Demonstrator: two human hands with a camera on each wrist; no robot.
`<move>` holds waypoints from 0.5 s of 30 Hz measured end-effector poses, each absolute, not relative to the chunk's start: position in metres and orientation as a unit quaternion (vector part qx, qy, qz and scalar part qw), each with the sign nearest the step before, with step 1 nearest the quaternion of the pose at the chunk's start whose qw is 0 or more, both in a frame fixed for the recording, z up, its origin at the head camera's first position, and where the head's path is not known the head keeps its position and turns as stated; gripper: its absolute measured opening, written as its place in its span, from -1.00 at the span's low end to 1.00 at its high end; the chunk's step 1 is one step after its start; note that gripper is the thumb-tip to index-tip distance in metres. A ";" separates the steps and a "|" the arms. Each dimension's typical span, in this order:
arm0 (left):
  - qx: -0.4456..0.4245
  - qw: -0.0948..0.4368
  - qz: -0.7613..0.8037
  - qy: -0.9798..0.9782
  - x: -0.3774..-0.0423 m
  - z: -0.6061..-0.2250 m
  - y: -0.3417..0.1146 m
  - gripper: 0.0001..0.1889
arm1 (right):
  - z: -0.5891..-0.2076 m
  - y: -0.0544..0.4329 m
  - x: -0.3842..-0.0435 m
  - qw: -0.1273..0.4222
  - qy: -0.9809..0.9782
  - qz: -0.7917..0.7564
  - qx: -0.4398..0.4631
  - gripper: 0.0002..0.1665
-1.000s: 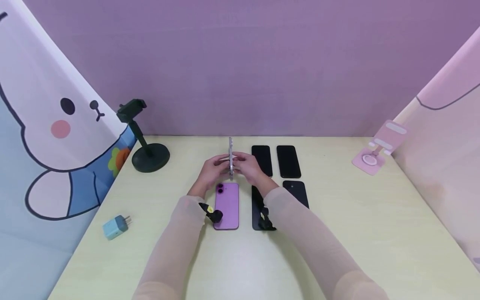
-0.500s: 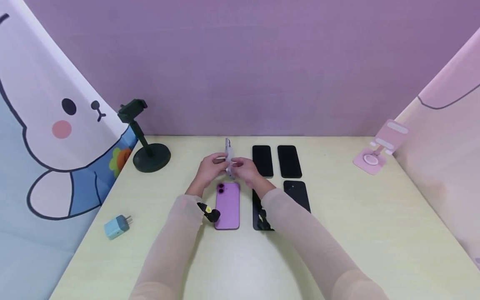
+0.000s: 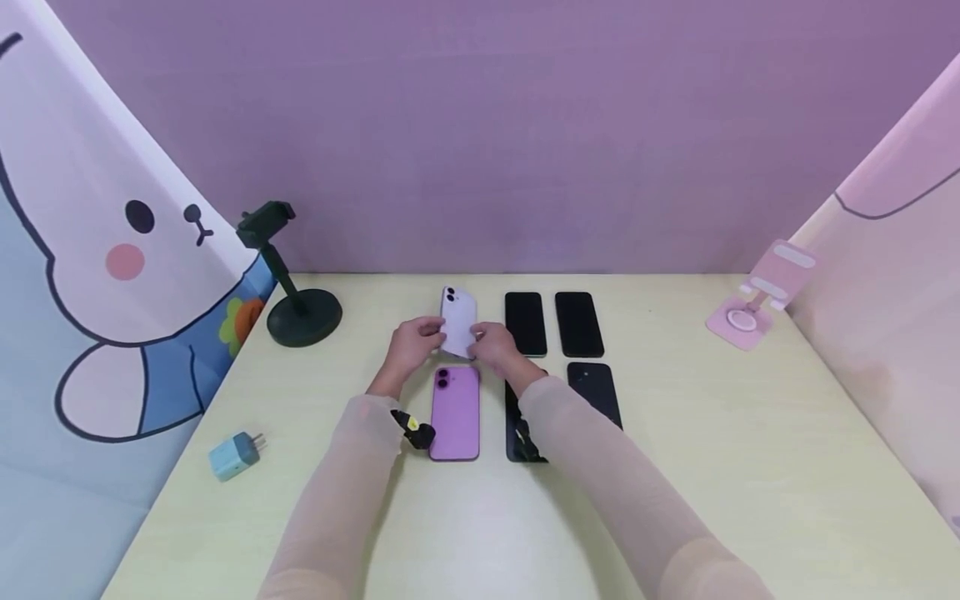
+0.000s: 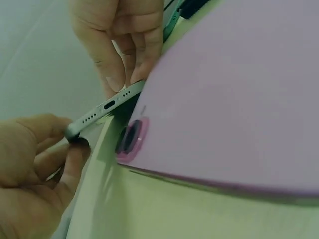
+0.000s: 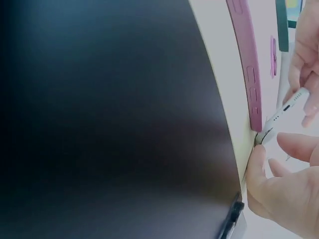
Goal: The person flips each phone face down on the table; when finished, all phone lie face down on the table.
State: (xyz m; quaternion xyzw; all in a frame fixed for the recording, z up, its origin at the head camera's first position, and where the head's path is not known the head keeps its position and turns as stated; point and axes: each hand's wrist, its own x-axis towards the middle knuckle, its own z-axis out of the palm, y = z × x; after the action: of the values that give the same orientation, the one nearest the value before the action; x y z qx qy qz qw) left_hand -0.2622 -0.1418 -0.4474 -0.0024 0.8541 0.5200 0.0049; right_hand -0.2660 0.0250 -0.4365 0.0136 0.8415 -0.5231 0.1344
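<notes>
A pale lavender smartphone (image 3: 459, 321) is held between both hands with its twin-lens back showing. In the head view its lower end lies just beyond a pink-purple smartphone (image 3: 454, 414). My left hand (image 3: 411, 347) pinches its left edge; my right hand (image 3: 498, 345) grips the lower right edge. The left wrist view shows the pale phone's port end (image 4: 108, 104) sloping between the two hands, lower on the left hand's side. Close by are the pink phone's lenses (image 4: 130, 137). Part of the pale phone's back is hidden by the right fingers in the right wrist view.
Dark phones lie to the right: two at the back (image 3: 526, 323), one at front right (image 3: 592, 390), and one (image 3: 517, 429) partly under the right sleeve. A black stand (image 3: 303, 317) and blue charger (image 3: 234, 456) are left; a pink stand (image 3: 759, 296) is far right.
The pale phone has turned from edge-on upright to showing its back, leaning down leftward. Both hands have shifted slightly down with it. The other phones stay put.
</notes>
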 end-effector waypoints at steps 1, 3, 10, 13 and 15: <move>-0.006 0.006 0.513 0.859 -0.262 -0.449 -0.142 -0.63 | -0.436 0.025 -0.266 0.137 0.845 -0.516 0.015 -0.39; -0.011 0.007 0.502 0.865 -0.262 -0.450 -0.142 -0.63 | -0.435 0.025 -0.267 0.139 0.855 -0.499 0.017 -0.37; -0.022 0.010 0.478 0.878 -0.261 -0.457 -0.143 -0.62 | -0.435 0.024 -0.269 0.142 0.879 -0.455 0.008 -0.34; -0.022 0.015 0.462 0.886 -0.262 -0.459 -0.143 -0.62 | -0.434 0.024 -0.269 0.137 0.888 -0.438 0.004 -0.34; -0.021 0.016 0.454 0.891 -0.262 -0.460 -0.142 -0.62 | -0.433 0.023 -0.268 0.134 0.895 -0.426 0.000 -0.35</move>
State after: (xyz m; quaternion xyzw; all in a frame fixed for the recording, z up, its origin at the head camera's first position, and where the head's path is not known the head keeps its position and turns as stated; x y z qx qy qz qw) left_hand -0.2620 -0.1423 -0.4600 -0.0211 0.8906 0.4541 0.0161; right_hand -0.2683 0.0230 -0.4332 0.0003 0.8950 -0.4255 0.1335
